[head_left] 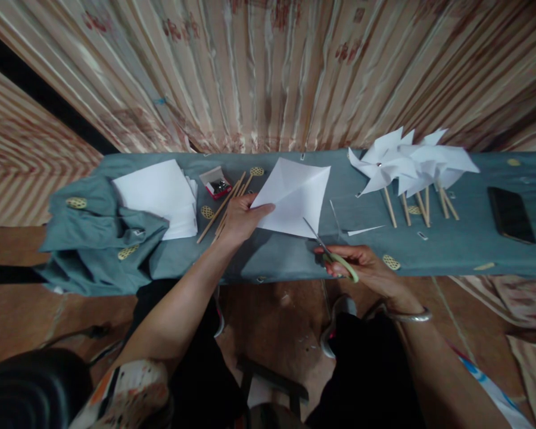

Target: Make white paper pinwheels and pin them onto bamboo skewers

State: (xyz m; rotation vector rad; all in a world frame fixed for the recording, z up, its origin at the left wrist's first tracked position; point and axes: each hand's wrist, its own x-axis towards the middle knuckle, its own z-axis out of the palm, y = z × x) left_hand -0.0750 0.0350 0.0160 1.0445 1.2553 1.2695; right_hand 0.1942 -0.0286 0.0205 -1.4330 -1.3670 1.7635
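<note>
My left hand (245, 217) pinches the left corner of a creased white paper square (295, 193), thumb on top, holding it over the cloth. In my right hand (360, 265) are scissors (346, 268) with pale green handles, my fingers through the loops. Their blades overlap the paper's lower right part, near its bottom corner; whether they are cutting into it I cannot tell. A thin white paper strip (365, 230) lies to the right of the sheet. Close to my left hand rest several wooden sticks (221, 217) and a small red-and-white box (216, 183) of pins.
A stack of white paper (161, 196) lies at the left on the grey-green cloth (268, 262). Several white paper pinwheels (415, 161) on sticks lie at the right, with a black phone (511, 214) beyond them. Behind the narrow table hangs a striped curtain (268, 77).
</note>
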